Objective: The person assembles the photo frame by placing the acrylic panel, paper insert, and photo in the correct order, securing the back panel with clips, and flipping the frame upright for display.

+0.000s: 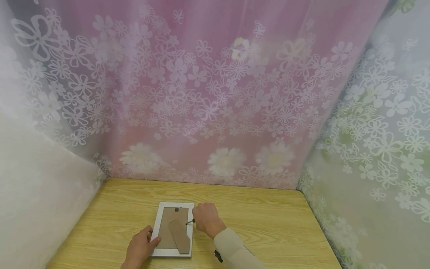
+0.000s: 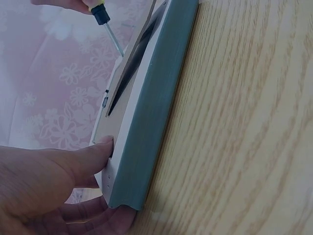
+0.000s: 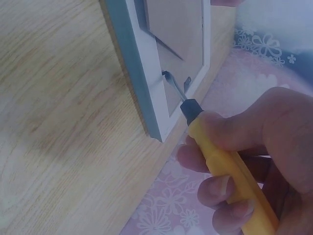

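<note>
A picture frame [image 1: 191,239] lies back side up on the table, with a white back rim and blue-green outer side. Its brown backing board [image 1: 166,224] carries a slanted easel stand [image 1: 180,237]. My left hand [image 1: 139,244] grips the frame's lower left side, thumb on top and fingers around the edge. In my right hand [image 1: 206,218] is a yellow-handled screwdriver [image 3: 230,178] with a black collar. Its metal tip meets a small dark tab [image 3: 165,73] at the inner edge of the frame's right side. Another dark tab [image 1: 176,209] sits at the top of the backing.
The wood-grain table [image 1: 262,220] extends around the frame. A pink flowered curtain [image 1: 215,112] hangs behind it, with pale flowered sheets on the left and right [image 1: 379,149]. A black strap [image 1: 218,256] shows by the right sleeve.
</note>
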Tool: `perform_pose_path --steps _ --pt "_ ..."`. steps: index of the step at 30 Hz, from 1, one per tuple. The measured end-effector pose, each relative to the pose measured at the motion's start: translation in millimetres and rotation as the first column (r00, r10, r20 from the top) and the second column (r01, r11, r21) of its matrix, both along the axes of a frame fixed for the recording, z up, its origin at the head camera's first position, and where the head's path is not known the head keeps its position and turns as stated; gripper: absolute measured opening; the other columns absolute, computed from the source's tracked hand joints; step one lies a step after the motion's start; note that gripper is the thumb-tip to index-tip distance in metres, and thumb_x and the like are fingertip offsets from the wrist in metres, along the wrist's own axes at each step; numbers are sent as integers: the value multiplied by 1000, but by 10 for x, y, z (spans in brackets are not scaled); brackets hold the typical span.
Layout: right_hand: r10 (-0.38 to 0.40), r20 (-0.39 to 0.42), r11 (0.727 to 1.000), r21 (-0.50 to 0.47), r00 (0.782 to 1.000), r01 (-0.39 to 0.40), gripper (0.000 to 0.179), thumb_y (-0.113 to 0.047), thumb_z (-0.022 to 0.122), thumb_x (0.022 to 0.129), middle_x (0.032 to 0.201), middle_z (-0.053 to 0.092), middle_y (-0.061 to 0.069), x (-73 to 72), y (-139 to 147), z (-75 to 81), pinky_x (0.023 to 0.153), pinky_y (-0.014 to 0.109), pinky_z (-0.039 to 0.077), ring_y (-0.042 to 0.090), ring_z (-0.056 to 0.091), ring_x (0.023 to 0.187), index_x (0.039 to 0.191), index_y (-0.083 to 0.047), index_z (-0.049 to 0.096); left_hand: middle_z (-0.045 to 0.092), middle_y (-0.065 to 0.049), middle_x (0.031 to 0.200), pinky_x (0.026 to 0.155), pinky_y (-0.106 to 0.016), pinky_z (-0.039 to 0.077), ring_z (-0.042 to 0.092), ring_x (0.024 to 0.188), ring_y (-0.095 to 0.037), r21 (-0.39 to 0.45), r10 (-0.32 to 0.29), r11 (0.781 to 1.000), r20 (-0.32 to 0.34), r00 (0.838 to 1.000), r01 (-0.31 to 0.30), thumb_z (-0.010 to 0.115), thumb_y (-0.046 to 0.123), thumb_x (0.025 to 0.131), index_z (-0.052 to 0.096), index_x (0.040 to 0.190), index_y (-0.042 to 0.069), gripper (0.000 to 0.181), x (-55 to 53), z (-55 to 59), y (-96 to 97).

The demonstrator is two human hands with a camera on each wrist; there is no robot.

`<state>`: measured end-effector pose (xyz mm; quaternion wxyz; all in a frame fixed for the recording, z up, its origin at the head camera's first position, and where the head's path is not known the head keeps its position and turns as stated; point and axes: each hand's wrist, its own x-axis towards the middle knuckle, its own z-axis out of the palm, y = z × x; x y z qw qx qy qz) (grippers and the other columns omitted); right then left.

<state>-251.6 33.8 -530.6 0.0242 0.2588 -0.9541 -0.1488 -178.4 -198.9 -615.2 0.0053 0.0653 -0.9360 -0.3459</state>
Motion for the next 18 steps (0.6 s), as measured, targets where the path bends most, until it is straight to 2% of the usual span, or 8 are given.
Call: perform_pose_path --steps 6,13,18 --pt "-2 -9 1000 21 1000 2 27 -26 80 85 64 61 -6 4 -24 11 55 29 52 8 56 58 66 -19 63 60 0 72 57 -30 36 48 64 -15 -3 1 1000 1 1000 -1 82 22 86 63 100 6 29 -5 -9 -2" --pt "-9 -6 1000 29 1000 10 29 -27 80 85 61 57 -7 7 -35 1 53 29 49 7 49 55 65 -19 61 58 1 71 57 -30 35 48 64 -15 0 1 1000 9 1000 -1 82 22 86 63 99 6 29 -10 -23 -3" --pt "-14 -3 1000 25 1000 14 26 -27 82 84 63 60 -6 7 -34 4 55 30 51 8 54 57 67 -19 64 56 1 70 57 -30 35 47 63 -15 3 2 1000 7 1000 -2 82 23 86 63 100 6 29 -10 -31 -8"
